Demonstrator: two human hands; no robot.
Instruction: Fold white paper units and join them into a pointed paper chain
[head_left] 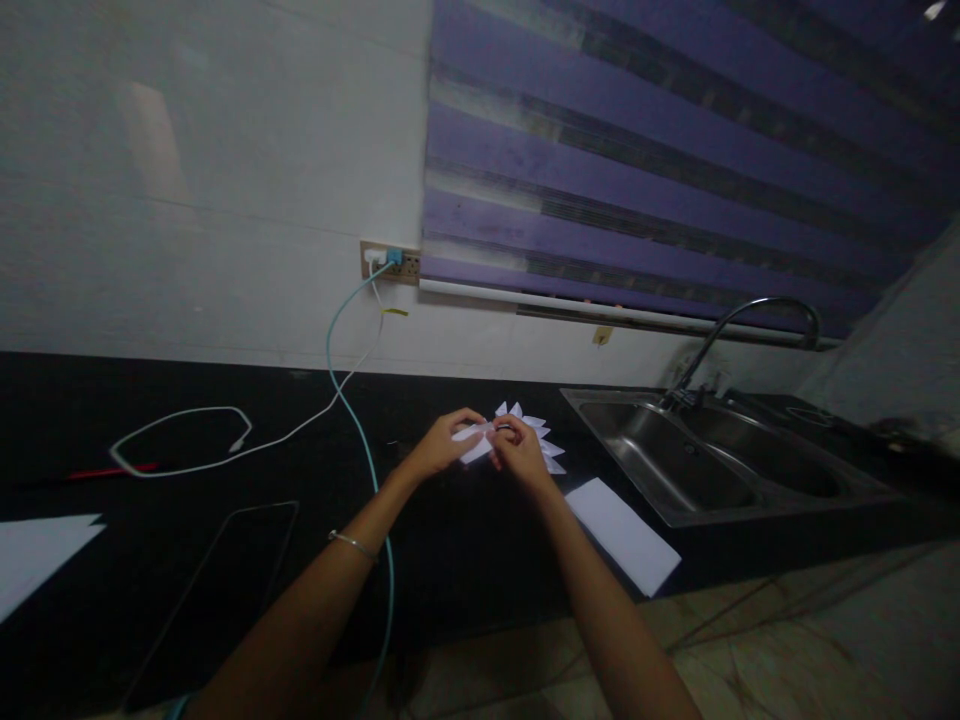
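Note:
Between my two hands is a small folded piece of white paper (474, 446), held just above the black countertop. My left hand (442, 440) pinches its left side, thumb toward me. At the paper's right end, the fingers of my right hand (521, 450) are closed on it, partly hiding that end. Just behind my right hand lies a group of pointed folded white paper pieces (551, 450), spread like a fan. A stack of white paper strips or sheets (624, 535) rests to the right of my right forearm.
A double steel sink (679, 455) with a curved faucet (750, 305) is at the right. White paper sheets (41, 555) lie far left, near a red pen-like object (112, 471). A white cable (292, 432) and a teal cable (358, 425) run from the wall socket (409, 265) across the black countertop (315, 590).

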